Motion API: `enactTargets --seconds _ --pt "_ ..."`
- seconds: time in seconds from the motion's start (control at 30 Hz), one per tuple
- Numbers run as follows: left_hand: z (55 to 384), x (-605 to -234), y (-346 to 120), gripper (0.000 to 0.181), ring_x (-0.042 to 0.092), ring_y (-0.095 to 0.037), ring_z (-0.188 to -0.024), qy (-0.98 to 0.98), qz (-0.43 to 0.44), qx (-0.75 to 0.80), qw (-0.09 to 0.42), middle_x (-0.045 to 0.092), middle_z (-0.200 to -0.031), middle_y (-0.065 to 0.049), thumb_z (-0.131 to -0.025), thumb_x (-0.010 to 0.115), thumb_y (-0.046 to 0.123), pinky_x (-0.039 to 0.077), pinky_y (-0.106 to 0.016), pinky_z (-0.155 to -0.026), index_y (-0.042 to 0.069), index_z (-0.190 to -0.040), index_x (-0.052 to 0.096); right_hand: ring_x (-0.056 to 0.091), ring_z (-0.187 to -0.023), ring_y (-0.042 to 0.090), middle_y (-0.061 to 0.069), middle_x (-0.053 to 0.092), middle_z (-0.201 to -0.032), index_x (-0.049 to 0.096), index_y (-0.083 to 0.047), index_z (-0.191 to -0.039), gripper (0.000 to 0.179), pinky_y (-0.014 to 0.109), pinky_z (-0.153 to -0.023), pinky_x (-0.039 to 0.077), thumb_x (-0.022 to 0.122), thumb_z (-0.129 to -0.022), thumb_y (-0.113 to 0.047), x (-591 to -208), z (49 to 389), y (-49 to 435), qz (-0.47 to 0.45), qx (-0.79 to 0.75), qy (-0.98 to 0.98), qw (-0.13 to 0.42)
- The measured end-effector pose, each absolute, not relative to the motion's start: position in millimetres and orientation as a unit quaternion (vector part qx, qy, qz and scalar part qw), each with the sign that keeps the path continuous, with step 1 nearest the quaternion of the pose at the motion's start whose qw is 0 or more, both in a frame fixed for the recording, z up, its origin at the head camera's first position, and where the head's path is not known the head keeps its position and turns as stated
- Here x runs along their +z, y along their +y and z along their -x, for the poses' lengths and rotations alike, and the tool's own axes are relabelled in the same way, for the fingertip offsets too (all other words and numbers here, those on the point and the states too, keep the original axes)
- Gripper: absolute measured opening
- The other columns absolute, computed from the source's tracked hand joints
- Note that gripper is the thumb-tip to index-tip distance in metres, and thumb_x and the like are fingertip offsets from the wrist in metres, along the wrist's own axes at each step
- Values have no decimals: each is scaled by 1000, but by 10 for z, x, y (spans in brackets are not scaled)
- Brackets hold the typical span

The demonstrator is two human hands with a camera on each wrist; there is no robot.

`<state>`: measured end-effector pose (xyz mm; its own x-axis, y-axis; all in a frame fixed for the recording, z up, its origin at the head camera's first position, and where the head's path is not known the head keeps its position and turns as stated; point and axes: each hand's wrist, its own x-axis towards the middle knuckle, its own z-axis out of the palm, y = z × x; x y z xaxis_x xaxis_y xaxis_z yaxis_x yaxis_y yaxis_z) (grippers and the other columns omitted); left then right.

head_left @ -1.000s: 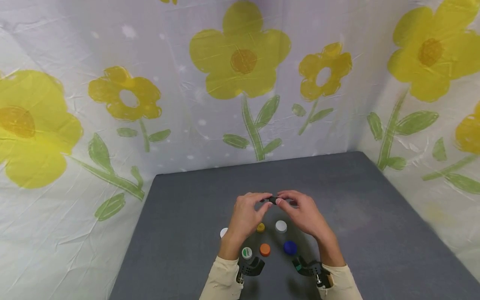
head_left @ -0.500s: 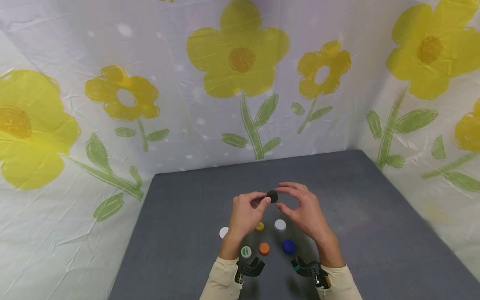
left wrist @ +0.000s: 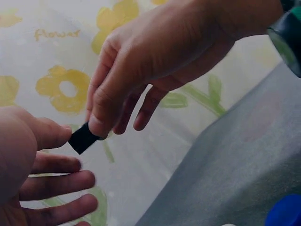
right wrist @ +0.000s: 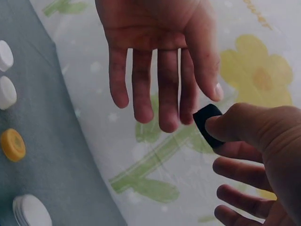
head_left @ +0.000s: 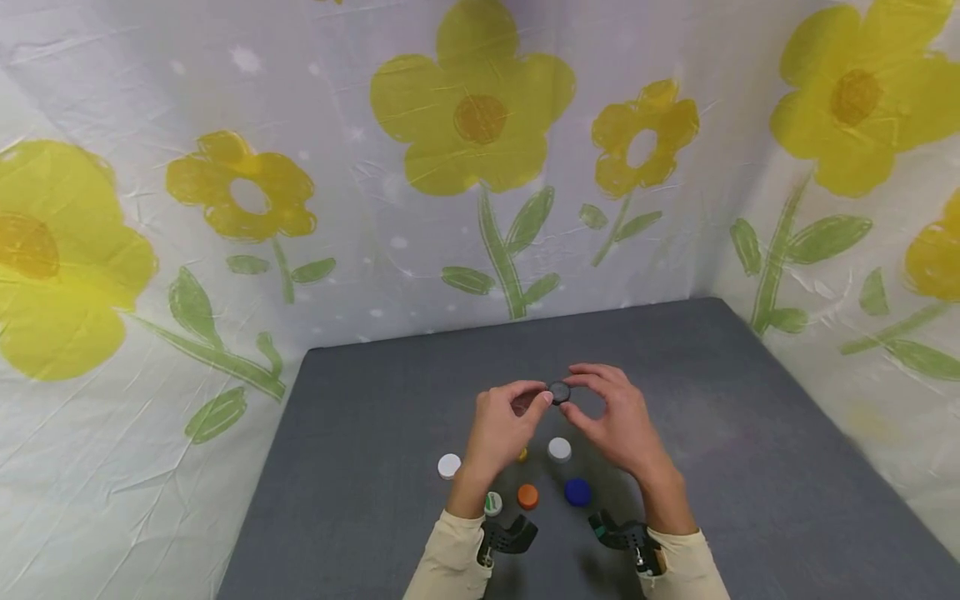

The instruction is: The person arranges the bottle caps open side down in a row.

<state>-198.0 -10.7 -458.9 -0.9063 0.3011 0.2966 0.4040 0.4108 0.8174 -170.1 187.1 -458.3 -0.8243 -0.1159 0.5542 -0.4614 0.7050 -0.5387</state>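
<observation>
A small black bottle cap [head_left: 558, 392] is held up over the dark table between my two hands. My right hand [head_left: 617, 417] pinches it between thumb and index finger, as the right wrist view shows on the cap [right wrist: 209, 125]; its other fingers stay loose. My left hand [head_left: 504, 429] reaches in from the other side, thumb tip right at the cap's edge. In the left wrist view the left index finger [left wrist: 59, 162] lies just apart from the cap, and in the right wrist view the left hand's [right wrist: 155, 42] fingers stretch out fairly straight.
Loose caps lie on the table [head_left: 390, 400] below my hands: a white one [head_left: 449, 466], another white one [head_left: 558, 450], an orange one [head_left: 528, 497], a blue one [head_left: 577, 492], a green-and-white one [head_left: 492, 503] and a yellow one [right wrist: 12, 145]. A flower-printed curtain [head_left: 360, 275] stands behind.
Half a second ago the left hand held the black cap and the right fingers were apart from it. Now the right thumb and finger grip it; the cap has shifted right and turned.
</observation>
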Motion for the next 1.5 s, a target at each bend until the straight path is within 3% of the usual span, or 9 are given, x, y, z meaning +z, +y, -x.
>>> enactTargets --seconds 0.1,0.27,0.43,0.63,0.87,1.17,1.5 --pt "1987 -4587 -25 30 71 -7 -94 -838 238 -486 68 75 -108 5 -97 67 31 57 -33 -84 17 -123 72 54 -124 29 7 66 -129 73 -10 -112 31 56 -100 45 82 -84 -22 -4566 1679 1941 -141 349 -892 250" --pt "1997 -4622 109 25 70 -8 -93 -859 276 -417 106 75 -109 6 -95 71 27 57 -28 -80 21 -119 74 53 -125 32 9 65 -131 74 -9 -110 30 59 -99 44 82 -84 -22 -4558 1628 2049 -126 339 -901 238" --pt "1985 -4693 221 27 69 -16 -96 -889 274 -347 119 74 -112 5 -93 72 32 57 -35 -78 23 -119 75 53 -125 36 13 65 -131 74 -7 -109 30 61 -99 44 81 -84 -21 -4622 1591 2134 -119 326 -912 221" --pt "2003 -4815 325 30 68 -18 -97 -910 274 -292 106 74 -114 4 -93 73 31 56 -37 -81 23 -122 74 53 -125 40 16 65 -130 75 -7 -109 31 64 -100 42 82 -83 -23 -4771 1590 2182 -102 309 -924 202" --pt "2038 -5006 419 25 66 -19 -99 -934 283 -189 110 76 -110 8 -89 77 33 53 -39 -86 25 -113 78 56 -120 46 18 66 -126 76 -7 -106 28 65 -97 44 83 -81 -19 -5028 1658 2229 -89 274 -947 144" --pt "2032 -5238 489 20 61 -23 -107 -950 260 -146 92 75 -108 8 -85 80 34 46 -46 -92 28 -105 80 64 -108 40 17 70 -114 77 -5 -101 26 57 -93 50 84 -78 -15 -5286 1745 2201 -85 253 -960 85" --pt "2033 -5423 501 19 53 -27 -118 -963 218 -140 73 71 -119 3 -84 81 34 41 -52 -102 28 -102 80 66 -104 39 15 71 -109 78 -6 -94 21 54 -92 50 85 -75 -12 -5397 1780 2095 -70 238 -966 74"
